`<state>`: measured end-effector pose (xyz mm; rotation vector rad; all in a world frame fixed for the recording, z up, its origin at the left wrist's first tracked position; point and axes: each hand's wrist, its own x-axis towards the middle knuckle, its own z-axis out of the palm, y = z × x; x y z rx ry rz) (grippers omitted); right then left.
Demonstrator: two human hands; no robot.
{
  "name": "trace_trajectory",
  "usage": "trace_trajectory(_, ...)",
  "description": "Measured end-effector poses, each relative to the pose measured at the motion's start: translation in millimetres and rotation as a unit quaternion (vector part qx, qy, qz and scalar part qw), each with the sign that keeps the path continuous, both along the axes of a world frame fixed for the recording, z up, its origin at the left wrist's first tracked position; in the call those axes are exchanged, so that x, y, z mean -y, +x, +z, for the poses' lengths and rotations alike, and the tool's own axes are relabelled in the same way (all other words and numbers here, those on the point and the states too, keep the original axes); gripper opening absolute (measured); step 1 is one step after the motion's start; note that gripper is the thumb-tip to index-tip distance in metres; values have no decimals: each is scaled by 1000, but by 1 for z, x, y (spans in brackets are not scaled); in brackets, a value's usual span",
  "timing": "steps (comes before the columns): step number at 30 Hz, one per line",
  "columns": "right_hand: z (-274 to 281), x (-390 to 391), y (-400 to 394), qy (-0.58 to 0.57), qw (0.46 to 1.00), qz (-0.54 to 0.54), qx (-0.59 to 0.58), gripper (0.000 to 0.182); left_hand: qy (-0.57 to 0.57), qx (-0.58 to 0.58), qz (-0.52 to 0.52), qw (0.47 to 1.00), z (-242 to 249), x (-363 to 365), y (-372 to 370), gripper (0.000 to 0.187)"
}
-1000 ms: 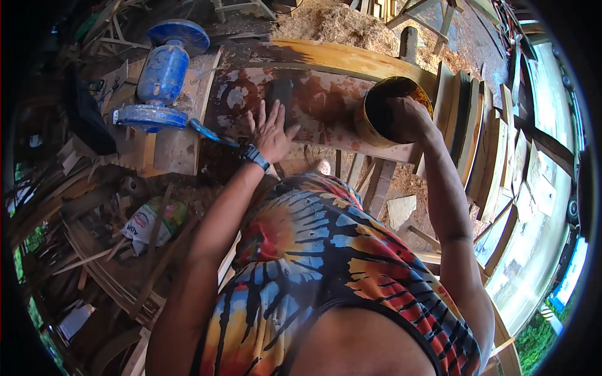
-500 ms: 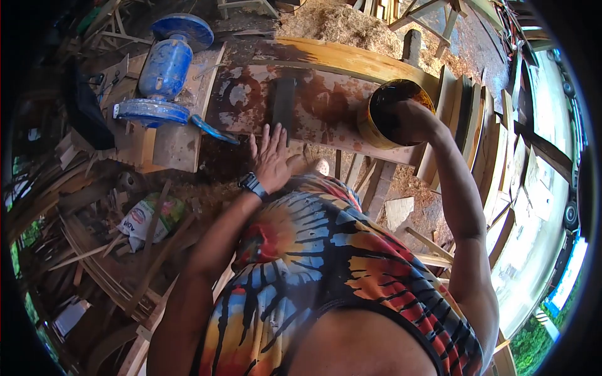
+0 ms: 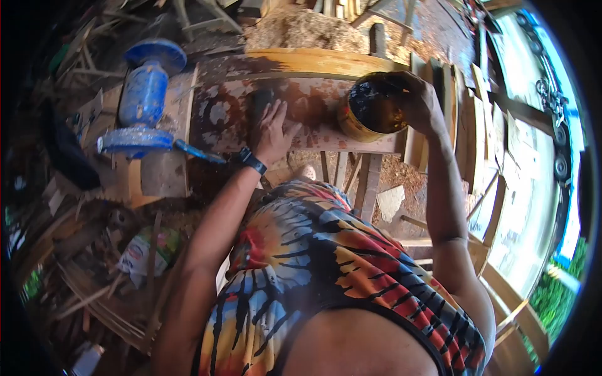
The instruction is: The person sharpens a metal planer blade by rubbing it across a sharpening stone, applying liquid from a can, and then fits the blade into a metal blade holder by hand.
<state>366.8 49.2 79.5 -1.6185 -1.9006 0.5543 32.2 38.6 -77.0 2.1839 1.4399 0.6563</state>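
Observation:
My left hand (image 3: 274, 135) lies with fingers stretched and thumb apart on the workbench (image 3: 307, 133). Its fingertips touch or rest beside a short dark wooden piece (image 3: 261, 103), partly covered by the hand. To the right stands a yellow bucket (image 3: 356, 127) with dark, glossy liquid (image 3: 374, 94) inside. My right hand (image 3: 423, 106) is at the bucket's right rim, its fingers curled down over the opening. Shadow hides the fingertips, so I cannot make out what they hold.
A blue bench grinder-like machine (image 3: 143, 97) stands on the left, with a blue-handled tool (image 3: 197, 152) beside it. Upright boards (image 3: 461, 119) lean at the right. A yellowish plank (image 3: 326, 61) runs along the bench's far edge. Wood shavings (image 3: 307, 31) and scraps cover the ground.
My right hand has come up from inside the bucket to its right rim. My left hand has moved forward onto the dark piece. The whole view has shifted slightly.

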Motion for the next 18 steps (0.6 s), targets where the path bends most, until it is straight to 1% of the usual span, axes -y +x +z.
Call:
trace_trajectory(1,-2,6,-4,31,999,-34,-19,29,-9,57,-20,998,0,-1,1,66)
trace_trajectory(2,4,13,-15,38,995,-94,-12,30,24,61,-14,998,3,-2,3,59)
trace_trajectory(3,-3,17,-17,55,991,-123,-17,31,10,76,-17,997,5,-4,3,57)
trace_trajectory(5,-10,24,-26,-7,986,-168,-12,27,-21,103,-17,994,7,-7,0,53)
trace_trajectory(6,-20,24,-26,34,987,-158,24,28,-19,103,-23,994,6,-7,-3,51)
trace_trajectory(8,-16,37,-29,78,976,-205,0,28,-10,99,-28,995,6,-12,-11,47)
trace_trajectory(9,-12,41,-34,97,970,-224,-14,28,-15,116,-17,993,6,-15,-16,45)
trace_trajectory(10,-20,43,-27,143,964,-214,71,26,-23,131,-7,991,5,-18,-21,43)
trace_trajectory(13,-18,39,-36,-1,969,-235,75,23,-57,170,13,984,-7,-26,-36,37)
trace_trajectory(14,-27,42,-36,41,977,-208,25,23,-73,183,19,980,-18,-33,-42,37)
trace_trajectory(15,-25,38,-42,84,968,-232,34,24,-86,200,30,976,-24,-41,-48,36)
trace_trajectory(16,-23,40,-50,122,958,-255,44,25,-60,205,24,977,-31,-43,-55,32)
trace_trajectory(17,-22,45,-57,157,945,-281,53,27,-100,232,25,967,-33,-44,-63,31)
trace_trajectory(18,-17,45,-64,166,951,-253,61,27,-136,259,25,956,-34,-49,-68,30)
